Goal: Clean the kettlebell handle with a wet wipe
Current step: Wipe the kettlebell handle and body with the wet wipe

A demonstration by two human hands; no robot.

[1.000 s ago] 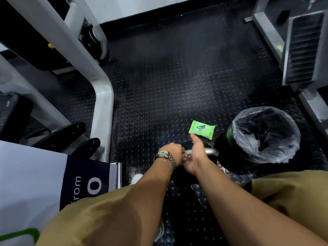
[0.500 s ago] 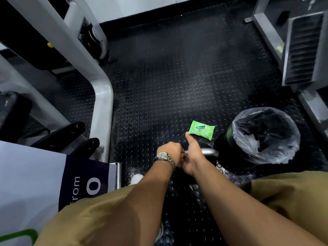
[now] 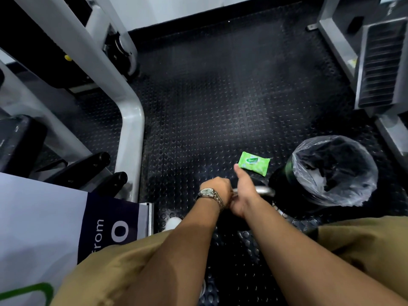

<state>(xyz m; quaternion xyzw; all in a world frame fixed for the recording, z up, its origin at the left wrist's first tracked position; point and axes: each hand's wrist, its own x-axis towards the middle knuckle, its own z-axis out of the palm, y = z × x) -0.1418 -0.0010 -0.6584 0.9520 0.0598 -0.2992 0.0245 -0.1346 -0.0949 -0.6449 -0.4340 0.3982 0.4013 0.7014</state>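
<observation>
On the floor (image 3: 220,107), the wipes pack (image 3: 254,163) lies just beyond the kettlebell handle (image 3: 263,191); the bin (image 3: 297,168) stands right of both, the machine frame (image 3: 130,133) well left.

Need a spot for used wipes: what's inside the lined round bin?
The round black bin with clear plastic liner holds a pale crumpled patch near its left wall; the bottom is too dark to see.

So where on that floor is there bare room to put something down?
The widest bare studded floor lies between the white machine frame and the weight stack, beyond the wet wipe pack. Crowded nearer: left hand and right hand at the kettlebell handle, lined bin beside it.
</observation>
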